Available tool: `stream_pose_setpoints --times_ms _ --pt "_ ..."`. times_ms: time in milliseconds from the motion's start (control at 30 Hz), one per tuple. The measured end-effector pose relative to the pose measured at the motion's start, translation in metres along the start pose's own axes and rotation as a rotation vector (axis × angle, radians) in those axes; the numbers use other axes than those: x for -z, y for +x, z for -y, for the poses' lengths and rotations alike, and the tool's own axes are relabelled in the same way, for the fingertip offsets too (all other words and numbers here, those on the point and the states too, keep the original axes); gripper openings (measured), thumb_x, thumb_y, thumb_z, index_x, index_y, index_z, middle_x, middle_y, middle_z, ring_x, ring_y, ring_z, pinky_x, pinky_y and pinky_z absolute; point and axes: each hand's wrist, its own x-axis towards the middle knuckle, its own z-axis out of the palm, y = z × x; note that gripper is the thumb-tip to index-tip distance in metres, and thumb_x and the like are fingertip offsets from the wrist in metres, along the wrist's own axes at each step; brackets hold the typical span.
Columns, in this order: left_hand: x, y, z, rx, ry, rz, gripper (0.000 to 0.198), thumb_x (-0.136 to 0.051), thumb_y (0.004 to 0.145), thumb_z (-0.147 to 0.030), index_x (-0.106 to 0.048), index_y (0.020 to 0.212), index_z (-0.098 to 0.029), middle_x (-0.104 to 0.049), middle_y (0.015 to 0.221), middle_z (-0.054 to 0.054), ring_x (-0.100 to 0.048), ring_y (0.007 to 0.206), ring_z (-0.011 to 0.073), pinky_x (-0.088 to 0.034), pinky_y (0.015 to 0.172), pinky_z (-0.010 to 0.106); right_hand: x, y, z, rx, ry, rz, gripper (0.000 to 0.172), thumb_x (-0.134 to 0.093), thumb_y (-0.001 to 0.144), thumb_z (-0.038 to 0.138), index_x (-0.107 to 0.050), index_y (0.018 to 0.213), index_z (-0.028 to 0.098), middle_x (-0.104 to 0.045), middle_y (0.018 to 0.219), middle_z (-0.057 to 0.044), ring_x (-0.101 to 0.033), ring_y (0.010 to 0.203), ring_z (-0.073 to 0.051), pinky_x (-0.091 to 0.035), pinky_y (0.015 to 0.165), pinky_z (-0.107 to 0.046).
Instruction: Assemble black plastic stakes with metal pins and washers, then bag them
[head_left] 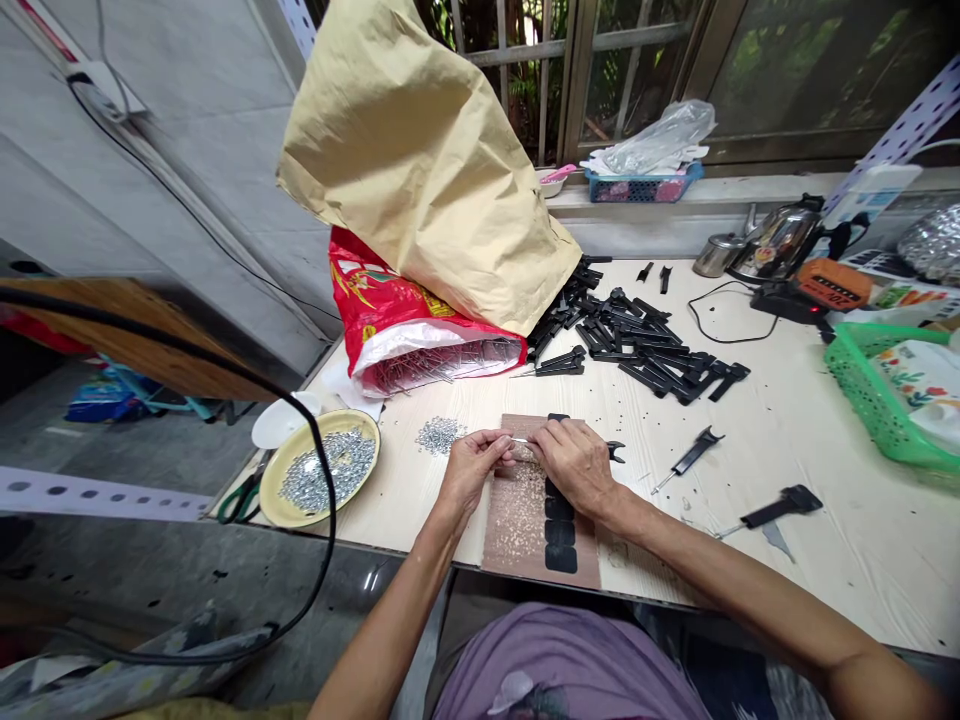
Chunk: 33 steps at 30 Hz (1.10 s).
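Observation:
My left hand pinches the end of a thin metal rod that runs across to my right fingers. My right hand is closed around a black plastic piece, mostly hidden; a forked black end shows past its far side. Both hands are above a brown board specked with pale bits. A column of black pads lies along the board, partly under my right hand. Small shiny metal parts form a little heap left of the board. Two black pieces with metal rods lie to the right.
Many black plastic pieces are piled at the back, beside a paper sack. A red bag of metal rods lies open. A yellow plate of small metal parts and scissors are left; a green basket stands right.

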Motion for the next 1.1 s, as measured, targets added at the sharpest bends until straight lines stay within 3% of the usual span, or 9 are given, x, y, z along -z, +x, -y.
stream_pose_setpoints --times_ms 433,567,733,867,1000,1100 --pt "-0.004 0.001 0.002 -0.031 0.057 0.002 0.032 -0.08 0.06 -0.031 -0.068 0.082 -0.011 -0.064 0.061 0.001 -0.06 0.053 0.0095 -0.052 0.055 0.022 -0.003 -0.005 -0.006 -0.009 0.066 0.024 0.023 -0.041 0.095 0.023 -0.06 0.082 0.02 -0.059 0.077 -0.002 -0.052 0.069 -0.014 -0.029 0.059 -0.026" --pt "-0.006 0.003 0.0 -0.018 0.085 0.003 0.034 -0.079 0.061 -0.033 -0.067 0.083 -0.01 -0.064 0.06 0.001 -0.06 0.052 0.0097 -0.05 0.052 0.021 0.0 -0.004 -0.009 -0.069 0.185 0.077 0.021 -0.042 0.095 0.031 -0.059 0.095 0.019 -0.059 0.087 -0.003 -0.054 0.07 -0.012 -0.03 0.053 -0.023" --pt "-0.004 0.006 0.003 0.013 0.115 0.042 0.037 -0.078 0.062 -0.035 -0.066 0.085 -0.01 -0.063 0.06 0.0 -0.058 0.051 0.0085 -0.051 0.054 0.021 -0.001 -0.005 -0.015 -0.015 0.159 0.131 0.025 -0.038 0.096 0.025 -0.061 0.089 0.019 -0.057 0.083 -0.003 -0.053 0.069 -0.013 -0.031 0.053 -0.023" --pt "-0.003 0.006 0.005 0.035 0.153 0.053 0.038 -0.079 0.062 -0.036 -0.066 0.086 -0.009 -0.064 0.062 0.001 -0.059 0.052 0.0089 -0.051 0.054 0.021 -0.002 -0.007 -0.018 -0.075 0.351 0.186 0.024 -0.038 0.096 0.028 -0.059 0.095 0.018 -0.059 0.085 -0.003 -0.055 0.071 -0.012 -0.037 0.057 -0.022" --pt "-0.012 0.004 0.005 0.108 0.095 0.082 0.04 -0.078 0.062 -0.037 -0.067 0.088 -0.008 -0.064 0.068 0.003 -0.059 0.055 0.0079 -0.05 0.055 0.019 0.004 -0.013 -0.023 -0.112 0.455 0.189 0.022 -0.039 0.096 0.029 -0.059 0.097 0.019 -0.059 0.089 -0.004 -0.057 0.078 -0.013 -0.041 0.063 -0.023" --pt "-0.019 0.003 0.006 0.132 0.054 0.115 0.046 -0.069 0.071 -0.045 -0.065 0.099 -0.009 -0.062 0.073 0.003 -0.057 0.055 0.0071 -0.05 0.054 0.02 0.008 -0.02 -0.035 -0.128 0.446 0.171 0.024 -0.039 0.096 0.032 -0.06 0.096 0.021 -0.059 0.092 -0.004 -0.057 0.08 -0.013 -0.042 0.063 -0.023"
